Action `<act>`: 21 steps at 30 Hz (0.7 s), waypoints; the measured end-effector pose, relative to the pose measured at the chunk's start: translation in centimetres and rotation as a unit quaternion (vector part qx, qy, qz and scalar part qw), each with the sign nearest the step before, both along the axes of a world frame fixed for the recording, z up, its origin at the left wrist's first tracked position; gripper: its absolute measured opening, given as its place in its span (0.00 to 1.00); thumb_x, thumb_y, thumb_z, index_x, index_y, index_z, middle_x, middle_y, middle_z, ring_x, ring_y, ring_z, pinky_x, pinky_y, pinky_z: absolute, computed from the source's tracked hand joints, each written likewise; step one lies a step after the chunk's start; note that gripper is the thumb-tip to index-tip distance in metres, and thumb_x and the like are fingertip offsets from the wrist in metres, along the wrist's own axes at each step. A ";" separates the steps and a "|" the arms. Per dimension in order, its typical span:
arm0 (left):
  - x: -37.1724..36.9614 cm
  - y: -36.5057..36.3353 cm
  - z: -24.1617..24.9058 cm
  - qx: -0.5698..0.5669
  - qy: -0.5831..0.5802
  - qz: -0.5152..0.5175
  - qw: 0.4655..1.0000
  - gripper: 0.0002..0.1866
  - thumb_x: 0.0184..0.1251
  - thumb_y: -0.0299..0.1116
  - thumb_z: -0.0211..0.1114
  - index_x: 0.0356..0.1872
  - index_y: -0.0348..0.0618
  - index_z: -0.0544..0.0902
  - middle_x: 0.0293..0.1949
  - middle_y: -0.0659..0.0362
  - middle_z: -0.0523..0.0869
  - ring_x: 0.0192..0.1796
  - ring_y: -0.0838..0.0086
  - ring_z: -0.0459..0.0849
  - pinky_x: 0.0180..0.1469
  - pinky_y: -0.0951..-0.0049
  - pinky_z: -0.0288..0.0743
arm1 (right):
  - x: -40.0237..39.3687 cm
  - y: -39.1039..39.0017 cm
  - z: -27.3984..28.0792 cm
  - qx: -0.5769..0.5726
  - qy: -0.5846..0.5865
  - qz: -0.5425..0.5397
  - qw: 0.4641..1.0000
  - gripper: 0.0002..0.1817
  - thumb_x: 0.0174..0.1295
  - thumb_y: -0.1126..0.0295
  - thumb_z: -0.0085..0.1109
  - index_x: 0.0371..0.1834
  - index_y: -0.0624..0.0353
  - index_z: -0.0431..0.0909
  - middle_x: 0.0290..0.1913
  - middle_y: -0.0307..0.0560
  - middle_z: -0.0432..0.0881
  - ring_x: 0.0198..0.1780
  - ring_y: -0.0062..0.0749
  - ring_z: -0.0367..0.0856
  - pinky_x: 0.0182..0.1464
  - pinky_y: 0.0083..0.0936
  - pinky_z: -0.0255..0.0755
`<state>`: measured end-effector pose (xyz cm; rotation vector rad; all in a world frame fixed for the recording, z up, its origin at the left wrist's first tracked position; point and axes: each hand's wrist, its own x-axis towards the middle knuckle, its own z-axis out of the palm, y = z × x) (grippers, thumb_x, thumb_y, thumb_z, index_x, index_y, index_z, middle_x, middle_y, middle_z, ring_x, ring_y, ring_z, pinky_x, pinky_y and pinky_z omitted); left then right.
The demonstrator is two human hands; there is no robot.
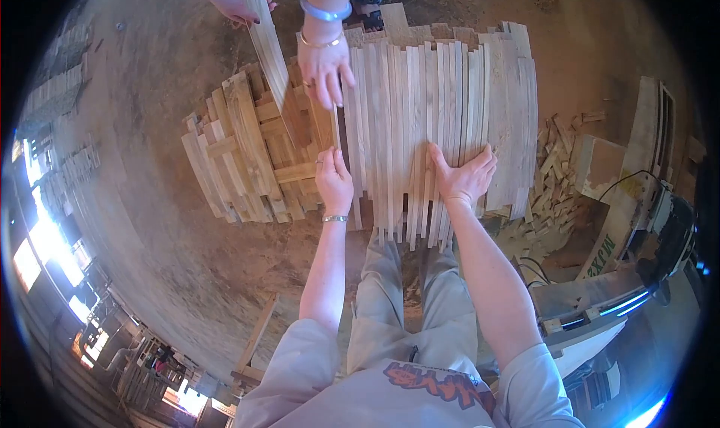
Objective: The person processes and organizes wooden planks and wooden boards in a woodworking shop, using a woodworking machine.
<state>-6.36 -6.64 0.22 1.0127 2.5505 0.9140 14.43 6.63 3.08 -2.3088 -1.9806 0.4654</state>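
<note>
A row of long, thin wooden strips [405,121] lies side by side in front of me. My left hand [334,181] is closed at the row's left side, its thumb and fingers pinching the near end of a narrow wooden strip [336,132]. Spread across the strips on the right is my right hand [463,175], thumb and fingers wide apart and touching the wood. From the far side, another person's braceleted hand [326,68] reaches over the far part of the strip I pinch. That person's other hand [236,2] holds a flat wooden board [268,42], tilted over the left pile.
A pile of crossed wooden boards [240,121] lies left of the row. Wood offcuts [551,173] are heaped on the floor to the right, beside a machine [607,240] with cables. A wooden frame [259,334] stands near my left elbow.
</note>
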 end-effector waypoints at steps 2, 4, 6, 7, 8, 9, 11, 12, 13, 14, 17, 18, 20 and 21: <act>0.4 -0.8 0.1 -0.005 0.034 -0.008 0.999 0.11 0.81 0.31 0.58 0.50 0.32 0.83 0.41 0.47 0.84 0.46 0.51 0.84 0.50 0.59 0.78 | 0.0 0.0 -0.1 0.003 0.009 0.000 1.000 0.69 0.41 0.23 0.73 0.74 0.70 0.59 0.67 0.63 0.69 0.71 0.59 0.66 0.72 0.51 0.63; 1.5 -1.7 0.6 -0.002 0.050 -0.015 0.999 0.11 0.81 0.31 0.59 0.50 0.32 0.83 0.42 0.47 0.85 0.46 0.51 0.84 0.50 0.58 0.79 | 0.0 0.1 0.1 -0.001 0.005 -0.002 1.000 0.69 0.41 0.23 0.74 0.74 0.70 0.59 0.67 0.63 0.70 0.71 0.59 0.66 0.72 0.51 0.63; 2.7 -2.1 0.7 0.000 0.031 -0.005 1.000 0.11 0.81 0.31 0.59 0.50 0.31 0.83 0.44 0.46 0.85 0.47 0.51 0.84 0.50 0.59 0.79 | -0.1 -0.1 0.3 -0.008 0.005 -0.006 1.000 0.69 0.41 0.23 0.74 0.74 0.70 0.59 0.67 0.63 0.70 0.71 0.59 0.67 0.72 0.52 0.63; 3.0 -2.2 0.8 0.003 0.021 0.001 1.000 0.11 0.81 0.30 0.59 0.50 0.31 0.83 0.45 0.45 0.85 0.47 0.51 0.85 0.49 0.59 0.79 | -0.1 0.0 0.3 -0.011 0.008 -0.008 1.000 0.69 0.41 0.23 0.74 0.74 0.70 0.59 0.67 0.63 0.70 0.71 0.59 0.67 0.72 0.52 0.63; 3.0 -2.3 0.7 -0.026 -0.050 0.008 0.998 0.16 0.80 0.34 0.60 0.58 0.32 0.79 0.52 0.43 0.84 0.54 0.50 0.83 0.55 0.57 0.77 | -0.1 0.1 0.4 -0.012 0.010 -0.010 1.000 0.69 0.41 0.23 0.74 0.74 0.70 0.59 0.67 0.63 0.70 0.71 0.59 0.67 0.72 0.52 0.63; 3.5 -1.5 1.0 -0.029 -0.013 0.013 0.999 0.21 0.79 0.37 0.61 0.63 0.32 0.76 0.57 0.41 0.81 0.59 0.49 0.80 0.59 0.54 0.74 | -0.1 0.2 0.4 -0.012 0.009 -0.011 1.000 0.69 0.41 0.23 0.74 0.74 0.69 0.59 0.67 0.63 0.70 0.71 0.59 0.67 0.72 0.52 0.63; 5.6 1.5 2.1 -0.038 0.061 0.024 0.997 0.33 0.76 0.45 0.65 0.72 0.33 0.68 0.67 0.37 0.74 0.68 0.46 0.73 0.68 0.49 0.67 | -0.2 0.2 0.3 -0.014 0.005 -0.012 1.000 0.69 0.40 0.23 0.74 0.73 0.69 0.60 0.67 0.63 0.70 0.71 0.59 0.67 0.72 0.52 0.63; 6.6 2.9 2.8 -0.067 0.070 0.027 0.995 0.39 0.74 0.50 0.65 0.75 0.34 0.64 0.71 0.36 0.68 0.71 0.44 0.68 0.70 0.45 0.61 | -0.2 0.0 0.3 -0.008 0.002 -0.011 1.000 0.69 0.40 0.24 0.74 0.73 0.69 0.60 0.67 0.63 0.70 0.71 0.59 0.67 0.71 0.52 0.63; 7.7 4.5 3.6 -0.095 0.078 0.031 0.992 0.45 0.72 0.55 0.65 0.78 0.34 0.59 0.74 0.36 0.62 0.74 0.42 0.62 0.72 0.41 0.56 | -0.2 0.0 0.1 -0.001 0.000 -0.011 1.000 0.69 0.40 0.24 0.75 0.73 0.69 0.60 0.67 0.63 0.70 0.70 0.59 0.67 0.71 0.52 0.63; 8.3 5.6 3.7 -0.123 0.086 0.034 0.988 0.51 0.70 0.60 0.66 0.81 0.35 0.54 0.78 0.35 0.56 0.77 0.40 0.57 0.74 0.37 0.50 | -0.2 0.0 0.0 0.007 -0.003 -0.010 1.000 0.69 0.40 0.24 0.75 0.73 0.70 0.60 0.67 0.63 0.70 0.70 0.59 0.68 0.71 0.52 0.64; 9.0 7.3 1.9 -0.187 0.147 0.029 0.971 0.55 0.67 0.67 0.63 0.82 0.35 0.53 0.82 0.36 0.45 0.78 0.35 0.49 0.74 0.31 0.44 | -0.3 0.3 0.6 -0.020 0.007 -0.018 1.000 0.69 0.40 0.24 0.75 0.73 0.70 0.60 0.66 0.63 0.70 0.71 0.60 0.67 0.72 0.52 0.63; 9.1 7.2 1.6 -0.183 0.161 0.027 0.969 0.54 0.69 0.68 0.60 0.81 0.36 0.54 0.82 0.37 0.45 0.78 0.33 0.49 0.73 0.30 0.45 | -0.2 0.3 0.5 -0.014 0.007 -0.015 1.000 0.69 0.40 0.25 0.76 0.73 0.70 0.60 0.66 0.63 0.70 0.71 0.60 0.67 0.72 0.52 0.63; 8.8 6.9 1.2 -0.184 0.167 0.014 0.969 0.53 0.68 0.67 0.61 0.81 0.36 0.55 0.82 0.38 0.46 0.78 0.34 0.49 0.73 0.30 0.45 | -0.2 0.2 0.3 -0.006 0.010 -0.006 1.000 0.69 0.40 0.25 0.76 0.73 0.70 0.60 0.66 0.64 0.71 0.71 0.60 0.67 0.72 0.52 0.63; 8.5 6.7 1.2 -0.184 0.172 0.008 0.968 0.53 0.68 0.67 0.61 0.81 0.37 0.55 0.82 0.39 0.46 0.78 0.35 0.49 0.72 0.30 0.45 | -0.2 0.0 0.4 -0.009 0.009 -0.009 1.000 0.69 0.40 0.25 0.76 0.73 0.70 0.60 0.66 0.64 0.71 0.71 0.60 0.68 0.72 0.52 0.63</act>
